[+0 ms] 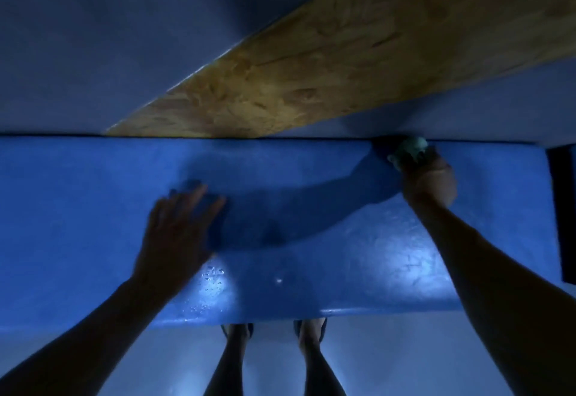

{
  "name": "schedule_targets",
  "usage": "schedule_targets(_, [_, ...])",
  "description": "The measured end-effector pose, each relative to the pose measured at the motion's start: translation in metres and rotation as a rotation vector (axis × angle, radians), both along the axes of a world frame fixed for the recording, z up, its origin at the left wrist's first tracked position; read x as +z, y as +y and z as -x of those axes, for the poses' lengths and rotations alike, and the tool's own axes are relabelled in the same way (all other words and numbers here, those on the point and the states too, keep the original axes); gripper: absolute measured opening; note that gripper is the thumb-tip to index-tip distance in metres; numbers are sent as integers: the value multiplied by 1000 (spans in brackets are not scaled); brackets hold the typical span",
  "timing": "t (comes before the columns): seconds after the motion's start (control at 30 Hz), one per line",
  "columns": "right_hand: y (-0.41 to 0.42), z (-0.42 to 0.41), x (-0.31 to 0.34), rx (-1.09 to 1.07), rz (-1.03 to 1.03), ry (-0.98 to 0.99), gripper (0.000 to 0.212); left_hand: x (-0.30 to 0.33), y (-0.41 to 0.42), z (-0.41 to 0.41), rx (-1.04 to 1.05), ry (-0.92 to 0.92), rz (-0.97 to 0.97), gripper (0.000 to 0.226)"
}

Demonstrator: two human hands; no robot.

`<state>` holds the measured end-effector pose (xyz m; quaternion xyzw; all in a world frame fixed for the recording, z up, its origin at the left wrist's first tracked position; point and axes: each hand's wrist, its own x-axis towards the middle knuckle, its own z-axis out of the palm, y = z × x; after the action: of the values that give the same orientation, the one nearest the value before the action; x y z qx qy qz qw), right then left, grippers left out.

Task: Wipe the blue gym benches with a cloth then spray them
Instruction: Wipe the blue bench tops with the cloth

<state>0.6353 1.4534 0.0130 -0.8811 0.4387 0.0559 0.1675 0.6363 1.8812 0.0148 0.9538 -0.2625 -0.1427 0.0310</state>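
Right hand (428, 180) apparently grips cloth (410, 149) on blue bench (358, 258)

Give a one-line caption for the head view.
Right hand grips a cloth at the blue bench's far edge; left hand rests flat on it.

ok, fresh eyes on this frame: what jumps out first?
The bright blue bench spans the middle of the view, with glare and water droplets near its front edge. The right hand grips a pale cloth at the bench's back edge, while the left hand lies flat on the top. A wooden board slants across the wall behind.
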Motion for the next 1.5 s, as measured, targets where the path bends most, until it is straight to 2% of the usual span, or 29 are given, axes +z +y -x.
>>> schedule_targets(0.07, [34, -7, -9, -53, 17, 4, 61, -2, 19, -6, 29, 49, -45, 116])
schedule_targets(0.2, [133, -33, -22, -23, -38, -18, 51, -7, 15, -7, 84, 153, -107, 116])
schedule_targets(0.27, [191, -44, -20, 137, -82, -3, 50, -7, 13, -6, 104, 171, -136, 115])
schedule_targets(0.37, [246, -50, -15, 523, -79, -39, 36, -7, 15, -6, 96, 147, -127, 113])
schedule_targets(0.47, [221, -47, -11, 749, 16, -43, 31, -8, 16, -6, 98, 125, -100, 113])
schedule_targets(0.53, [173, -37, -9, 686, 69, -28, 30, -9, 17, -6, 89, 108, -62, 113])
schedule_targets(0.63, [95, -15, -3, 249, 60, 63, 38, -9, 18, -6, 89, 116, -59, 112])
schedule_targets(0.7, [77, -8, -3, 68, 92, 112, 44, -8, 17, -8, 97, 149, -114, 112])
schedule_targets(0.8, [110, -26, -14, -30, 52, 55, 56, -11, 19, -7, 96, 158, -108, 112])
schedule_targets(0.9, [177, -49, -28, -17, -36, -24, 52, -11, 19, -6, 88, 144, -97, 110])
schedule_targets(1.0, [236, -53, -30, 201, -58, -73, 46, -11, 18, -6, 92, 127, -110, 110])
schedule_targets(1.07, [254, -45, -26, 485, -21, -132, 39, -12, 20, -6, 83, 121, -85, 111])
schedule_targets(1.13, [249, -31, -20, 787, 12, -170, 41, -12, 21, -5, 72, 117, -73, 110])
schedule_targets(1.2, [221, -20, -19, 953, 65, -165, 47, -13, 22, -6, 65, 117, -74, 108])
schedule_targets(1.27, [177, -7, -19, 882, 164, -115, 48, -13, 22, -5, 64, 129, -70, 105])
schedule_targets(1.37, [111, 14, -16, 516, 198, -42, 45, -15, 24, -5, 74, 130, -42, 104])
schedule_targets(1.43, [108, 18, -17, 228, 154, -33, 46, -16, 24, -4, 79, 122, -11, 103])
schedule_targets(1.5, [140, 13, -25, 49, 98, -58, 53, -15, 24, -3, 90, 123, 1, 102])
